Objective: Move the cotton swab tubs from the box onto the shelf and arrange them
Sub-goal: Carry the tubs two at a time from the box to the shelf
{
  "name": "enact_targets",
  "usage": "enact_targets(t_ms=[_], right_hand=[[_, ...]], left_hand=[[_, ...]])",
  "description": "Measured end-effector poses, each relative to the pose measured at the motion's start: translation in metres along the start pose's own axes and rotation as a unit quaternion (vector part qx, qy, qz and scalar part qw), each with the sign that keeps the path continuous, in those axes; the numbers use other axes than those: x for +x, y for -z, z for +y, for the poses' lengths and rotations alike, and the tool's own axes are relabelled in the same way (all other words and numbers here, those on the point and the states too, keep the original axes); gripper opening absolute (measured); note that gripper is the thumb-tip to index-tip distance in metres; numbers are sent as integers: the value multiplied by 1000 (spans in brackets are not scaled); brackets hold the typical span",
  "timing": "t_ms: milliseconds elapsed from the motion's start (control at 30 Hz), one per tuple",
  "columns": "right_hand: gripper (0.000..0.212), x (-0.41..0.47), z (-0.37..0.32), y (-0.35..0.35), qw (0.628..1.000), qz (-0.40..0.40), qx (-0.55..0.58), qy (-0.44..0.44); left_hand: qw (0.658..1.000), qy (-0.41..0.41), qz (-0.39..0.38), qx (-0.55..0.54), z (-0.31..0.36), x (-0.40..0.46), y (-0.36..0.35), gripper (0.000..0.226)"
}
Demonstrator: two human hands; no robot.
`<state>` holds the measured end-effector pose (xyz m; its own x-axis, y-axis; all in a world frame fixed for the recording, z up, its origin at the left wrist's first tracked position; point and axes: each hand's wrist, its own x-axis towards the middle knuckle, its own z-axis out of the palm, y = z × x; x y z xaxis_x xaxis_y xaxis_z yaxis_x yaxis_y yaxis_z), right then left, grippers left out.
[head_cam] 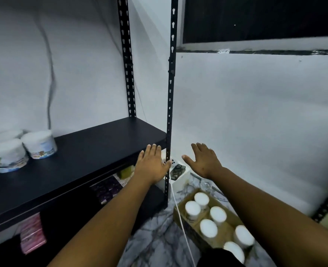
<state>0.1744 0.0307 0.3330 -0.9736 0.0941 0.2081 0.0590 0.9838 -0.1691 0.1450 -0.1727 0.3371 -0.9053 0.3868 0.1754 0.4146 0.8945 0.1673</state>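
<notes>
A: From the head view, what are the hands doing?

B: Both are empty. The left hand (152, 164) is stretched out flat with straight fingers in front of the corner of the black board shelf (78, 160); whether it touches the edge I cannot tell. The right hand (202, 160) is spread, palm down, in the air to the right of the black perforated metal upright (169, 112).

A: And the tubs?

B: Three round white plastic cotton swab tubs with printed labels (38, 144) stand close together at the far left of the shelf. Six more white-lidded tubs (208, 228) sit in the open brown cardboard box (224, 233) on the marble-patterned floor (155, 243), below and in front of the right hand. A white cable (180, 214) runs down past the box's left side.

A: So which step is this?

B: I'd judge a gap between carries: some tubs are shelved, most are not.

A: The next move?

B: Probably reaching down into the box, gripping a tub by its sides, lifting it around the upright, and setting it beside the three, keeping clear of the cable.
</notes>
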Motion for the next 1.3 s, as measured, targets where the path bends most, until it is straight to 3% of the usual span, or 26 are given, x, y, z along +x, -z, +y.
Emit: enact_targets(t_ms=[233,367,700,900,1300], right_hand=[[70,4,58,-47,1000,-20,12,-22],[79,7,92,-81,997,-39,33,-51],[75,21,172,-206,983,-131,67,-110],[93,42,208,-282,974,-170,87,-126],[88,90,264,-391,963,-247,87,-59]], left_hand=[[999,-18,-45,-15,36,32,-66,76],[995,-31,-89,-17,51,49,-109,76],[984,-56,-161,-42,73,93,-249,76],[977,-43,-204,-43,74,116,-337,80],[972,-35,-217,-80,57,132,-466,91]])
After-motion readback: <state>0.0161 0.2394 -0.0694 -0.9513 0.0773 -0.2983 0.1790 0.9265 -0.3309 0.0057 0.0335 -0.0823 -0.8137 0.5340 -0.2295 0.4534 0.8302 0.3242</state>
